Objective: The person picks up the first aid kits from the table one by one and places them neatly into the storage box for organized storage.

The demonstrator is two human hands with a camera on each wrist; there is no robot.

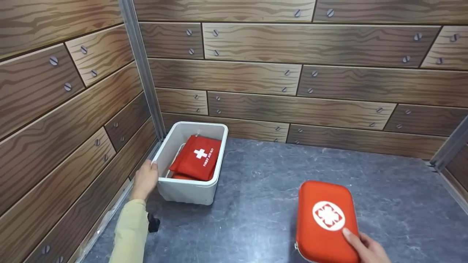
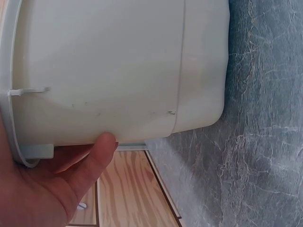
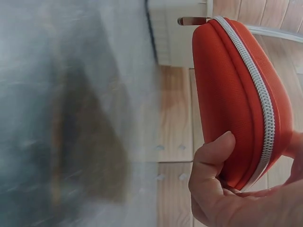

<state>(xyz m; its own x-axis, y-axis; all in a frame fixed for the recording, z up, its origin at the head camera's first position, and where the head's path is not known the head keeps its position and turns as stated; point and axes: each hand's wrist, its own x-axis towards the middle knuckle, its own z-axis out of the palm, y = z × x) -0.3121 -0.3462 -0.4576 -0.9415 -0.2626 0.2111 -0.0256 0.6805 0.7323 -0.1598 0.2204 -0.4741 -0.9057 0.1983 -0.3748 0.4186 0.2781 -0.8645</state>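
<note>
My right hand (image 1: 367, 248) grips a red hard-shell first aid case (image 1: 325, 197) by its lower right corner, thumb on the face with the white round emblem. In the right wrist view, a silver zipper (image 3: 258, 85) runs along the case's side, and the case is held up off the floor. My left hand (image 1: 146, 179) holds the rim of a white plastic bin (image 1: 188, 191) at its near left corner. Inside the bin lies a red first aid pouch (image 1: 197, 157) with a white cross, on top of another red item that is mostly hidden.
Grey marbled floor (image 1: 263, 175) lies under the bin and stretches to the right. A wood-patterned wall (image 1: 292, 80) stands behind, and another wall (image 1: 73, 120) runs close along the bin's left side. A metal post (image 1: 142, 65) marks their corner.
</note>
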